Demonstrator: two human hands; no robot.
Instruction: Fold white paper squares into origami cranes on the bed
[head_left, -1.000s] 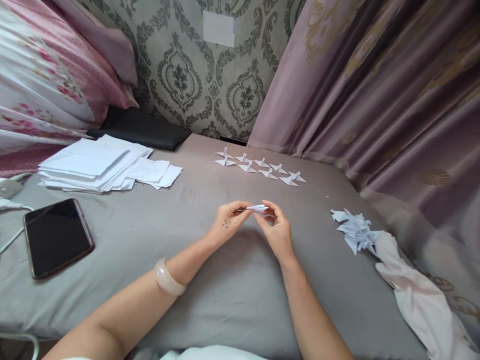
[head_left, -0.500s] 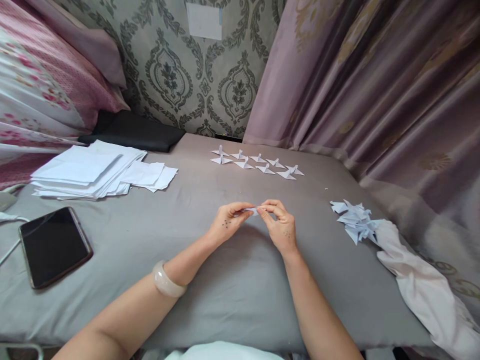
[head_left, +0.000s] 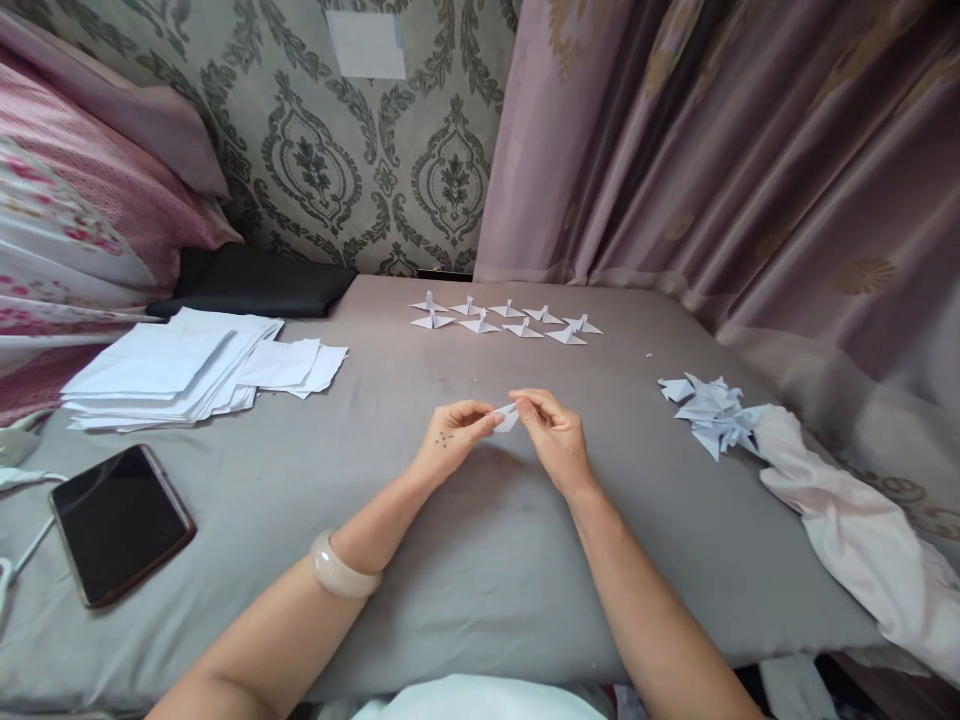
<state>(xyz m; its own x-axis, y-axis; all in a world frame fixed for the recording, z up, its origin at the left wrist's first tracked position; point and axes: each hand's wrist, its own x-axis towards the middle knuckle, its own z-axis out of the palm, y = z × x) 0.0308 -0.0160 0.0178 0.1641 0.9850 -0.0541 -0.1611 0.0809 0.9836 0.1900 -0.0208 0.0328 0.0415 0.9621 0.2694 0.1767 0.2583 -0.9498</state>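
Between my two hands, above the middle of the grey cloth, is a small folded piece of white paper [head_left: 507,418]. My left hand [head_left: 454,436] pinches its left side between thumb and fingers. At its right end my right hand [head_left: 553,436] is closed on it, the thumb pressed against the fingers. The fingers hide part of the folds. Beyond my hands several folded paper birds [head_left: 478,324] stand in two rows. Over on the right lies a heap of folded paper pieces [head_left: 716,412].
A stack of white paper sheets [head_left: 161,360] with smaller squares [head_left: 289,364] lies at the left. Nearer me is a dark-screened phone [head_left: 122,525] with a white cable. A black folded item [head_left: 259,283] sits behind the stack. Pale bunched cloth [head_left: 832,515] runs along the right edge.
The folded paper has turned in my fingers, and more of its white face shows between my hands. The camera view has shifted slightly. The paper birds stand as before.
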